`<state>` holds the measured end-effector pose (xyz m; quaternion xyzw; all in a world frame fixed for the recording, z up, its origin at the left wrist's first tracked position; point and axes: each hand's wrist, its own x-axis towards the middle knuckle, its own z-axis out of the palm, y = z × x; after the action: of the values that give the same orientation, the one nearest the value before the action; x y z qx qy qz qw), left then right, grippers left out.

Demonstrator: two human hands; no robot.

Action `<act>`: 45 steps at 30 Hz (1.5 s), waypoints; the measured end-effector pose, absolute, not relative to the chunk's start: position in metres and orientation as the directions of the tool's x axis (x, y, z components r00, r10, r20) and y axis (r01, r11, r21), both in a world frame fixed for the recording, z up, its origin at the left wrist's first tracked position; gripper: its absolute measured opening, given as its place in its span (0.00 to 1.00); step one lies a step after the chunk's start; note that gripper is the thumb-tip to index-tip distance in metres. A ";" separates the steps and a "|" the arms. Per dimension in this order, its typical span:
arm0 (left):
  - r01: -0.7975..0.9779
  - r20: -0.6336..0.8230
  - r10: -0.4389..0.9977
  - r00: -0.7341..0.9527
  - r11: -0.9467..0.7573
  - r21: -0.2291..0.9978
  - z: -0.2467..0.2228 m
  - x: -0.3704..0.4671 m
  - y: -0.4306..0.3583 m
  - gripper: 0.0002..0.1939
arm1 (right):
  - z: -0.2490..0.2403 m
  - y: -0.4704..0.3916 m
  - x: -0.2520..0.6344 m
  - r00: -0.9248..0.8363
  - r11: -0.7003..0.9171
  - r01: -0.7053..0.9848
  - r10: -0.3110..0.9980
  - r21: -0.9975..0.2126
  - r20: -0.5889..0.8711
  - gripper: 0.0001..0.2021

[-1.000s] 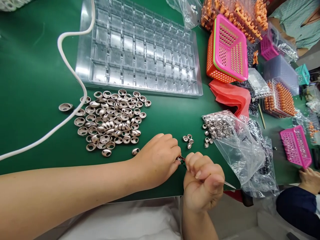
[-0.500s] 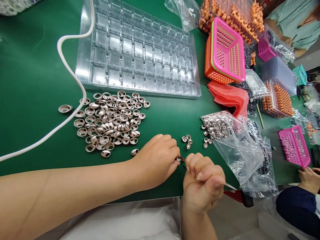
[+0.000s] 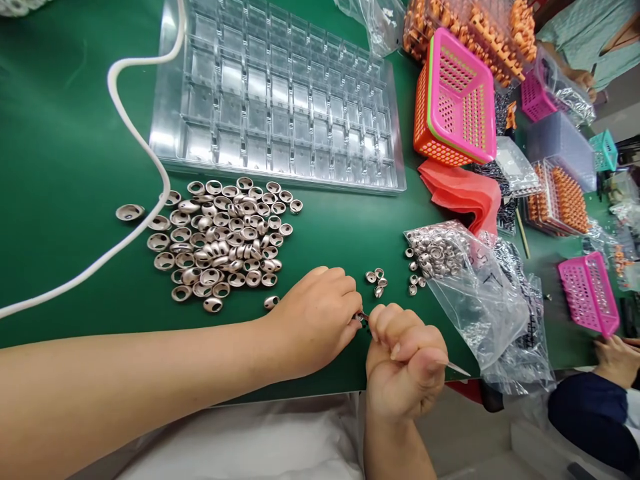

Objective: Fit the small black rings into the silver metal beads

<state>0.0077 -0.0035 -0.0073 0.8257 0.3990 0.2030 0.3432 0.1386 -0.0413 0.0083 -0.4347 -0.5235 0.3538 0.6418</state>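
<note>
Hands were examined relative to the clear tray [image 3: 167,120], the landmark for all places below. On its near side, toward its right end and well apart from it, the left hand [image 3: 320,323] is closed, its fingertips pinching a small silver piece [image 3: 358,318], mostly hidden by the fingers. Just right of it, also on the tray's near side, the right hand [image 3: 407,360] is a firm fist about a slim tool [image 3: 457,368]; a pale pointed end projects from the thumb side, and a dark shaft at the other side meets the piece. Whether the tip enters it cannot be told. A pile of metal rings [image 3: 227,250] lies near the tray's near edge, left of centre; a few small silver parts [image 3: 371,276] and a bag of silver parts [image 3: 443,250] lie beyond its near right corner. Assessment: the held piece is judged light, rigid and hard, unlikely to crush, but smooth, curved and apt to slip or spin under side load. Recommended hold: thumb and forefinger on opposite outer walls, clear of the opening; the tool is best gripped along its shaft, away from the point.
</note>
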 end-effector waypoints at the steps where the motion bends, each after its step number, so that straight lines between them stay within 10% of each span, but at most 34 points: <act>1: 0.520 0.060 0.798 0.600 -0.446 0.729 -0.007 0.008 -0.003 0.04 | 0.009 -0.041 0.138 0.197 0.367 -0.005 0.912 -0.930 0.359 0.22; 45: 0.516 0.082 0.802 0.592 -0.455 0.726 -0.015 0.011 -0.004 0.03 | 0.007 -0.043 0.143 0.223 0.365 0.008 0.907 -0.931 0.358 0.22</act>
<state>0.0106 -0.0039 -0.0154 0.8262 0.3986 0.2123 0.3368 0.1431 -0.0431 0.0070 -0.4425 -0.5168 0.3486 0.6447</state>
